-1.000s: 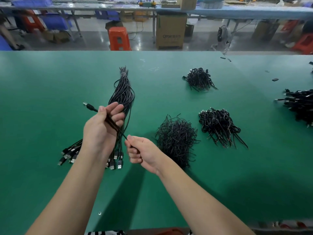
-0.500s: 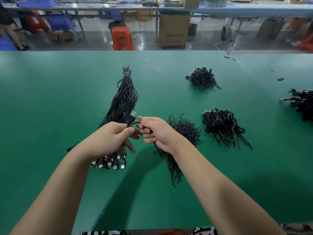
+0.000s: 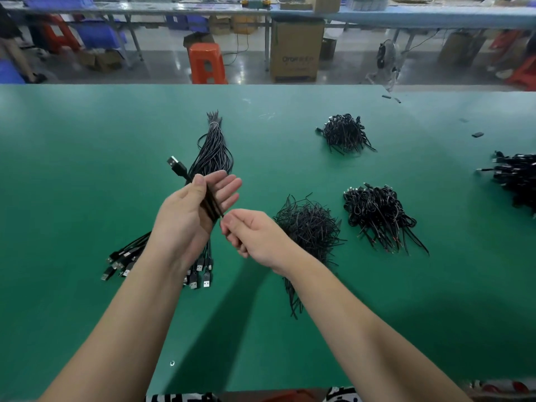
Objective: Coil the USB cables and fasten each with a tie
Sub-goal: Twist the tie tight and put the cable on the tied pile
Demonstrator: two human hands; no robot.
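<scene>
On the left of the green worktop (image 3: 72, 175) lay the long bundle of uncoiled black USB cables (image 3: 213, 149), tied at its far end, its silver-tipped plugs fanned out towards the person and partly hidden under the left forearm. The left hand (image 3: 191, 210), raised over that bundle, had its fingers nearly straight and the thumb pressed down on one black USB cable (image 3: 185, 172); the strands lay folded across the palm and the plug stuck out up and left. Just beside it the right hand (image 3: 252, 236) was curled, thumb and forefinger pinching the thin trailing end of the same cable.

The step looked like coiling, with a few passes gathered and no tie on yet. The next move probably called for laying the last length round the palm, holding the loops tight, then reaching for a tie.

Right of the hands sat a loose heap of thin black wire ties (image 3: 309, 227), near enough to reach. Beyond it lay two piles of finished coiled cables (image 3: 374, 213), and another dark pile at the right edge. Nothing stood between hand and ties.
</scene>
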